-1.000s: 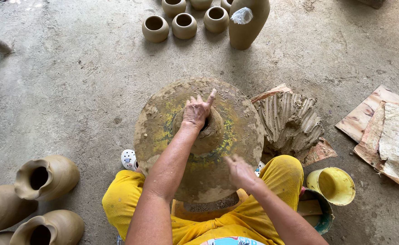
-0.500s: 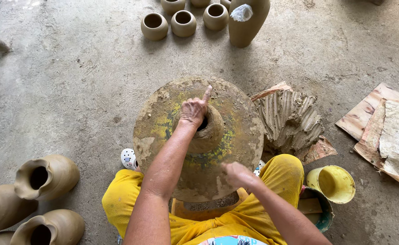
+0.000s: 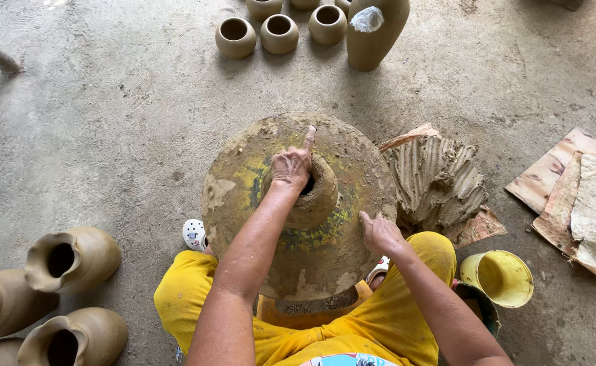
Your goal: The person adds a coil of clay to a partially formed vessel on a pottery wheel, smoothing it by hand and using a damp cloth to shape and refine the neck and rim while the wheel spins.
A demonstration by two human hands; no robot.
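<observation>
While the left hand presses into the small clay pot (forefinger extended, gripping nothing), the right hand rests open-fingered on the potter's wheel.

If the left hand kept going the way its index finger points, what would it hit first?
Probably the far edge of the clay-caked wheel past the left hand, then bare floor, before the tall vase; depth is unclear.
</observation>
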